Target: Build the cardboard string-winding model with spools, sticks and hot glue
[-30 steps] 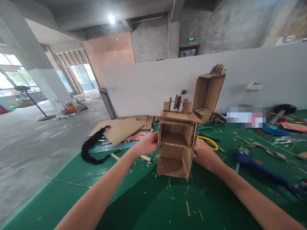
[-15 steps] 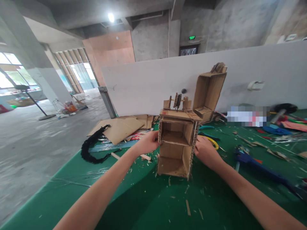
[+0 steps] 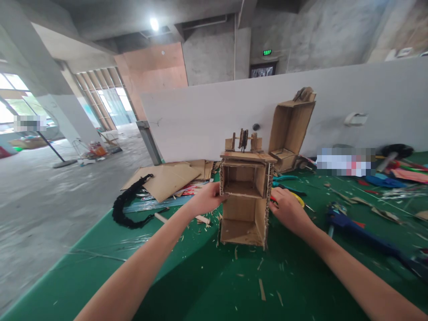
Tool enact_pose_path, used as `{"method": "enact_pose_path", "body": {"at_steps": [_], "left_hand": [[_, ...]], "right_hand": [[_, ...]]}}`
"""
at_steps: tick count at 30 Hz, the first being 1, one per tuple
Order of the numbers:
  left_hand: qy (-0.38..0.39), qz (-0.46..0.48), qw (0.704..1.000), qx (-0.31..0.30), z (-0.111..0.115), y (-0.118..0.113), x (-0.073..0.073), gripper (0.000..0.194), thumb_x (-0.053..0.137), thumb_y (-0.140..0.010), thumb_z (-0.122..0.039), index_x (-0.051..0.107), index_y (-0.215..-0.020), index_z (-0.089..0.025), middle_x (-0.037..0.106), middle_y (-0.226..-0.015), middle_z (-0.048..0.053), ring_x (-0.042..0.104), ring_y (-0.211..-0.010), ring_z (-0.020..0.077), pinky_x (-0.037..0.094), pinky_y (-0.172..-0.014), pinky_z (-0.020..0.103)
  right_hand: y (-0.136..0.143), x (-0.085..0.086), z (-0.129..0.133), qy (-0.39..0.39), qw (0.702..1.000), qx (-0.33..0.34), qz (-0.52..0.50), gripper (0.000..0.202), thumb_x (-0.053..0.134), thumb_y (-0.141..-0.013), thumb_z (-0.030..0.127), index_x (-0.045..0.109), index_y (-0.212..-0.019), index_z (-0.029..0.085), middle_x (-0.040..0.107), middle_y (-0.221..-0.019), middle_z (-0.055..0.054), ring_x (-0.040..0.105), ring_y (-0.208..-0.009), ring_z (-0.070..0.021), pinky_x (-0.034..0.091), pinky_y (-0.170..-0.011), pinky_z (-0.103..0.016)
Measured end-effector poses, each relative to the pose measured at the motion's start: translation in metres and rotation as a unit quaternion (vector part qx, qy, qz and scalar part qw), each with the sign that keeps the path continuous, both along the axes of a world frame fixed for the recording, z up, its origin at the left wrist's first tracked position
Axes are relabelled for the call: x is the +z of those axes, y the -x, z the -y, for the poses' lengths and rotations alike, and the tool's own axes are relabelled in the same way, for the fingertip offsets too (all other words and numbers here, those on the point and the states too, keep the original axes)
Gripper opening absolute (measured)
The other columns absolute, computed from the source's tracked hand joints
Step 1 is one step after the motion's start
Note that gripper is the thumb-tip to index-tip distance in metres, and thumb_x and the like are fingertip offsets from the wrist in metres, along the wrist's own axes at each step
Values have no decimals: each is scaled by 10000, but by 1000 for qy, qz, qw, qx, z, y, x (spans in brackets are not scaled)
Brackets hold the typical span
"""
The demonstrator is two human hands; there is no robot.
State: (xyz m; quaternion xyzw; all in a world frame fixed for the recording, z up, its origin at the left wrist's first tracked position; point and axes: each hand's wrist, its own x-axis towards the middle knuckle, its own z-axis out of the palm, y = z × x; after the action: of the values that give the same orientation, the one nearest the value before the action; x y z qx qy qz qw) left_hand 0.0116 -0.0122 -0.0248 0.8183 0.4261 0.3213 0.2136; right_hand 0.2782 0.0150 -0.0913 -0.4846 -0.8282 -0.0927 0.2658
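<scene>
In the head view a two-level cardboard box (image 3: 243, 222) stands upright on the green table, its open side towards me. On its top, a dark cardboard wheel (image 3: 243, 140) sits on a thin stick between small cardboard supports. My left hand (image 3: 207, 198) is closed on the left wall of the box at mid height, its fingertips hidden behind the wall. At the right wall, my right hand (image 3: 289, 209) has its fingers curled, with the tips against the box edge. A taller open cardboard piece (image 3: 291, 127) leans behind to the right.
Flat cardboard sheets (image 3: 174, 178) and a black fuzzy strip (image 3: 123, 209) lie at left. A yellow-handled tool (image 3: 298, 199) is just behind my right hand. Farther right lies a blue glue gun (image 3: 361, 232). Cardboard scraps (image 3: 262, 290) litter the green table (image 3: 200, 290); a white partition (image 3: 207, 120) stands behind.
The box has turned slightly and its top has shifted a little to the left, wheel included. My right hand has moved slightly with it; my left hand stays at the left wall.
</scene>
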Motion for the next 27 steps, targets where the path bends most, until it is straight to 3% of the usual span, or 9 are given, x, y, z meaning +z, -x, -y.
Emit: {"method": "enact_pose_path", "body": {"at_steps": [6, 10, 15, 22, 27], "left_hand": [[9, 12, 999, 38, -3, 1, -6, 115, 539, -772, -244, 580, -755, -138, 579, -643, -5, 532, -655, 148, 455, -626, 255], [15, 11, 999, 40, -3, 2, -7, 129, 552, -774, -259, 578, -726, -142, 563, -609, -12, 528, -634, 145, 456, -607, 250], [6, 7, 1000, 19, -1, 2, -3, 109, 536, -767, -212, 608, -795, -135, 633, -704, 13, 569, -743, 174, 476, -712, 279], [-17, 6, 999, -45, 7, 0, 2, 200, 528, -715, -131, 658, -867, -144, 694, -825, 34, 597, -882, 212, 485, -799, 295], [-8, 14, 1000, -15, 6, -2, 1, 213, 517, -731, -125, 652, -894, -144, 695, -862, 31, 600, -917, 219, 479, -828, 305]], "right_hand": [[3, -1, 9, 19, 998, 45, 43, 108, 517, -780, 150, 607, -738, 192, 622, -913, -75, 531, -886, -231, 405, -789, -349], [-3, 4, 13, -8, 996, 90, 11, 132, 478, -851, 218, 595, -797, 191, 622, -945, -76, 539, -893, -220, 410, -812, -355], [-3, 6, 9, -34, 996, 62, -50, 109, 468, -836, 205, 576, -829, 200, 620, -904, -80, 549, -862, -221, 430, -774, -342], [-1, 0, 3, 7, 1000, 14, -23, 167, 448, -822, 164, 609, -790, 190, 605, -884, -79, 538, -860, -216, 424, -778, -337], [0, -2, 5, 24, 999, 33, 8, 174, 480, -803, 163, 638, -734, 189, 621, -919, -94, 536, -898, -242, 420, -776, -365]]}}
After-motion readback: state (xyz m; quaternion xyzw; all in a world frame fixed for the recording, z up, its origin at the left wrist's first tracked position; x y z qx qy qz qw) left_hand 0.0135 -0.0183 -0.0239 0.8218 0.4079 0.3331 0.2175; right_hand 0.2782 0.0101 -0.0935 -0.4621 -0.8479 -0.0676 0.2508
